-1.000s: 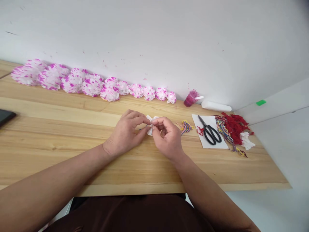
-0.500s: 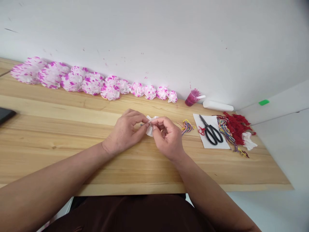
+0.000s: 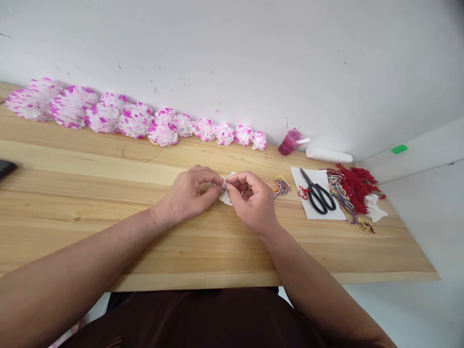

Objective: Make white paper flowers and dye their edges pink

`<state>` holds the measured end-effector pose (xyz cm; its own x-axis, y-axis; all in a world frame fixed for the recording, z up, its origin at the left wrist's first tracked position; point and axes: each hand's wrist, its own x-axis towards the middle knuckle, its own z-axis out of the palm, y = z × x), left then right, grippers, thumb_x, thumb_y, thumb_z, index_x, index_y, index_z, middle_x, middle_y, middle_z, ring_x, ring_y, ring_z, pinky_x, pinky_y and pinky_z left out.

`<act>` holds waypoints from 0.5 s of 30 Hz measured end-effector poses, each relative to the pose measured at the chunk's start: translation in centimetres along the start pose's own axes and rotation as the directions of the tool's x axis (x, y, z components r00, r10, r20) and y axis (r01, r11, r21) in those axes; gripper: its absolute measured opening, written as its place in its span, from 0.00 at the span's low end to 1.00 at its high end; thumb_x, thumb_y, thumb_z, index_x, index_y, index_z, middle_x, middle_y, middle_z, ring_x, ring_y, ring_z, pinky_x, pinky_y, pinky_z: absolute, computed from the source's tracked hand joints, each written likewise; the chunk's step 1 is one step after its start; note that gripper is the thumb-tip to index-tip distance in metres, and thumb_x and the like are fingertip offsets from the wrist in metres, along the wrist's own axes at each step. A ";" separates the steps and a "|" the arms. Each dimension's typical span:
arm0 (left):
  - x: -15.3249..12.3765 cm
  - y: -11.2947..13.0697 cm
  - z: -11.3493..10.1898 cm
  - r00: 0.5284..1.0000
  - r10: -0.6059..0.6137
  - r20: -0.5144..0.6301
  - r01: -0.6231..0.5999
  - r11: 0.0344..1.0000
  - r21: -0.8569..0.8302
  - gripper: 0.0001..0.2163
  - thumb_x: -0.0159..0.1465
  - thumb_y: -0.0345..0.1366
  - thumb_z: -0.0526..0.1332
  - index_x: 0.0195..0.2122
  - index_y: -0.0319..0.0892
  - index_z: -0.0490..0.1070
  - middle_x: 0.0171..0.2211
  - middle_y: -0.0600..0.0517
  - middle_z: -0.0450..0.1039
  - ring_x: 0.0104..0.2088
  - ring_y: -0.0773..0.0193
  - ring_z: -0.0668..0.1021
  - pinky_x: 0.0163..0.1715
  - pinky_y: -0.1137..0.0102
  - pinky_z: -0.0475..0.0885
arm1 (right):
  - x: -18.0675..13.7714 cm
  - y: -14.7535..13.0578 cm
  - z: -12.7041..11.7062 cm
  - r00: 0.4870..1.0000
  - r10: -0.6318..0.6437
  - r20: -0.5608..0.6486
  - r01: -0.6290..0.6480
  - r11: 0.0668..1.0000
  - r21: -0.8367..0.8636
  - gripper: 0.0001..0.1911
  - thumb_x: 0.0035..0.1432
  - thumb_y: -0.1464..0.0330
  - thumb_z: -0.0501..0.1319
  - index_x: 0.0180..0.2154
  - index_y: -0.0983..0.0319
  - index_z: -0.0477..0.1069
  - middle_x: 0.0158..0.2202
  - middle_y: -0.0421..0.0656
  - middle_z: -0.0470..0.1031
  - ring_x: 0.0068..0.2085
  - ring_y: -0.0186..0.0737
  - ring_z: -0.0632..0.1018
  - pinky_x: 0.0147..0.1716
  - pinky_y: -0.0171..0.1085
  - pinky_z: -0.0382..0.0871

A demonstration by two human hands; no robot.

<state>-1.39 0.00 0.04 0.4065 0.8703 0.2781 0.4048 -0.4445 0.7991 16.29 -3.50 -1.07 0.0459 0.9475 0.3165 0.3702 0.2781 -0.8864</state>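
A small piece of pleated white tissue paper (image 3: 226, 198) is pinched at its middle, its folds fanning out above and below my fingers. My left hand (image 3: 192, 193) comes from the left, thumb and forefinger closed at the paper's gathered waist. From the other side my right hand (image 3: 253, 200) grips the same spot between thumb and forefinger, its other fingers curled. A tiny bluish bit, perhaps a yarn end, shows by the left fingers; whatever else lies between the fingertips is hidden. Short coloured yarn pieces (image 3: 281, 186) lie just right of my right hand.
Pink-tipped white paper flowers (image 3: 136, 120) line the wall. Further right stand a cup of magenta liquid (image 3: 289, 143) and a white roll (image 3: 328, 154). Black-handled scissors (image 3: 318, 193) rest on white paper (image 3: 310, 211), beside red yarn (image 3: 357, 188). A dark object (image 3: 5, 167) sits far left.
The view has shifted slightly. Both hands stay at the pleated paper's middle, with the fingertips moved a little; the right hand now covers more of the paper.
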 end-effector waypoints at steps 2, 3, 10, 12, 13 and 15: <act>-0.1 0.0 0.0 1.000 0.009 -0.008 -0.009 1.000 -0.001 0.07 0.61 0.32 0.62 0.35 0.45 0.81 0.38 0.51 0.83 0.43 0.57 0.82 0.49 0.63 0.77 | 0.0 0.0 0.0 1.000 0.005 0.005 -0.005 1.000 0.010 0.03 0.59 0.69 0.65 0.37 0.60 0.76 0.33 0.41 0.80 0.30 0.34 0.77 0.30 0.35 0.71; -0.1 -0.1 0.1 1.000 0.013 -0.011 -0.013 1.000 0.000 0.07 0.61 0.32 0.62 0.35 0.45 0.81 0.39 0.51 0.83 0.43 0.57 0.82 0.49 0.63 0.78 | 0.0 0.0 0.0 1.000 0.007 0.003 -0.007 1.000 0.010 0.03 0.59 0.69 0.65 0.37 0.60 0.76 0.33 0.41 0.80 0.30 0.34 0.76 0.30 0.35 0.71; -0.2 -0.6 0.2 1.000 0.013 -0.020 -0.013 1.000 -0.008 0.08 0.60 0.32 0.62 0.35 0.46 0.81 0.39 0.51 0.83 0.43 0.56 0.83 0.49 0.63 0.79 | 0.0 0.1 0.1 0.999 0.033 0.006 -0.033 0.999 0.020 0.04 0.58 0.69 0.64 0.37 0.60 0.76 0.33 0.41 0.80 0.30 0.34 0.77 0.30 0.34 0.72; -0.1 -0.6 0.2 1.000 0.016 -0.017 -0.016 1.000 -0.011 0.08 0.60 0.32 0.62 0.35 0.45 0.81 0.39 0.51 0.83 0.43 0.56 0.83 0.48 0.63 0.79 | 0.0 0.1 0.1 0.999 0.039 0.014 -0.040 0.998 0.039 0.04 0.58 0.69 0.65 0.37 0.60 0.76 0.32 0.41 0.79 0.30 0.34 0.77 0.29 0.34 0.72; -0.1 -0.6 0.2 1.000 0.020 -0.019 -0.020 1.000 -0.011 0.08 0.60 0.31 0.62 0.35 0.45 0.81 0.39 0.51 0.83 0.43 0.56 0.83 0.48 0.63 0.79 | 0.0 0.1 0.1 0.999 0.041 0.016 -0.042 0.998 0.047 0.04 0.58 0.69 0.66 0.37 0.60 0.76 0.32 0.41 0.79 0.30 0.34 0.76 0.29 0.34 0.72; -0.1 -0.6 0.2 0.999 0.029 -0.019 -0.029 1.000 -0.012 0.08 0.60 0.31 0.62 0.35 0.45 0.81 0.38 0.51 0.83 0.43 0.56 0.83 0.49 0.62 0.79 | 0.0 0.2 0.1 0.999 0.044 0.013 -0.044 0.998 0.055 0.03 0.58 0.69 0.66 0.37 0.60 0.75 0.32 0.40 0.79 0.30 0.34 0.77 0.30 0.34 0.72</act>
<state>-1.50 0.11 -0.60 0.4026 0.8610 0.3109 0.3829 -0.4668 0.7972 16.25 -3.41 -1.24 0.0498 0.9607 0.2729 0.3164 0.2440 -0.9167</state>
